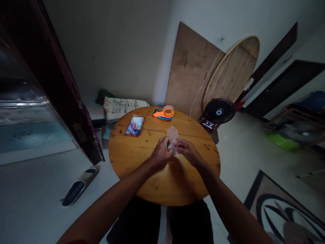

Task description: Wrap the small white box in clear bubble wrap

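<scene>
Over the middle of a round wooden table point(137, 162), my left hand point(162, 149) and my right hand point(186, 149) are close together. Between them is a small, pale, crumpled piece point(174, 149) that looks like thin plastic or tissue. My left fingers are curled round one side of it, and my right fingertips pinch the other side. Just beyond the fingers is a flat, pinkish sheet point(172, 132) with a pointed top, its lower part hidden by the hands. Whether the sheet is joined to the crumpled piece, I cannot tell.
An orange and blue tape dispenser point(162, 114) lies at the table's far edge. Left of it is a packet-like item point(134, 125), its face pixelated. A printed sack point(124, 106) stands behind, a black fan-like device point(219, 112) to the right, and a slipper-shaped object point(78, 186) lies on the floor.
</scene>
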The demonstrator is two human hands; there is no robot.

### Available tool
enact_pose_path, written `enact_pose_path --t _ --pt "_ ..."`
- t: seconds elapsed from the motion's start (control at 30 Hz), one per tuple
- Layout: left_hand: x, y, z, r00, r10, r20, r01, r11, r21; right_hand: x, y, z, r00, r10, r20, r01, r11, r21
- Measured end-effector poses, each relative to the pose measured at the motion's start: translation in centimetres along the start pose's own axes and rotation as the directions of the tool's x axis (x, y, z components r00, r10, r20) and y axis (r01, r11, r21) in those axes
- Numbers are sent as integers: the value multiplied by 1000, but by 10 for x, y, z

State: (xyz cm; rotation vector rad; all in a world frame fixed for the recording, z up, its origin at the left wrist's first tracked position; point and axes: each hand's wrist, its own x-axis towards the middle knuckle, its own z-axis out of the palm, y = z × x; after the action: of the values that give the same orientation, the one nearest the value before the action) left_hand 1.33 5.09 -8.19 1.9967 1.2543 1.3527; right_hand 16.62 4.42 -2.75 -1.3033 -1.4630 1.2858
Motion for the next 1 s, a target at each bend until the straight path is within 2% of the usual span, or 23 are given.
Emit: enact_pose_path --t 0.07,0.17,0.3,0.4,0.47,0.67,0.87,0.93,1.0 --pt "0 1 -2 1000 -17 -2 16 999 -38 5 8 1 1000 -28 -5 27 998 -64" --pt "2 2 -5 1000 -21 -10 19 995 -99 11 15 3 995 -100 -7 95 960 -263" --pt "4 0 -3 998 -23 -64 19 998 -66 13 13 9 972 -232 45 216 797 -564" --pt "5 -3 1 996 -71 -61 69 997 -44 12 10 10 960 -263 98 258 690 -676" --pt "5 -4 3 995 -87 -49 84 995 -60 12 10 8 952 -274 134 290 673 -680" --pt "6 -6 8 994 -99 -46 97 994 -46 18 16 -6 928 -311 204 371 725 -581" --pt "8 -4 7 992 -104 -75 116 977 179 18 13 -7 922 -313 229 388 734 -557" --pt "13 -3 2 995 -97 -31 101 960 263 18 10 -6 934 -287 215 358 759 -544" --pt "21 0 -4 992 -90 88 56 943 329 19 7 -6 951 -238 199 307 814 -493"
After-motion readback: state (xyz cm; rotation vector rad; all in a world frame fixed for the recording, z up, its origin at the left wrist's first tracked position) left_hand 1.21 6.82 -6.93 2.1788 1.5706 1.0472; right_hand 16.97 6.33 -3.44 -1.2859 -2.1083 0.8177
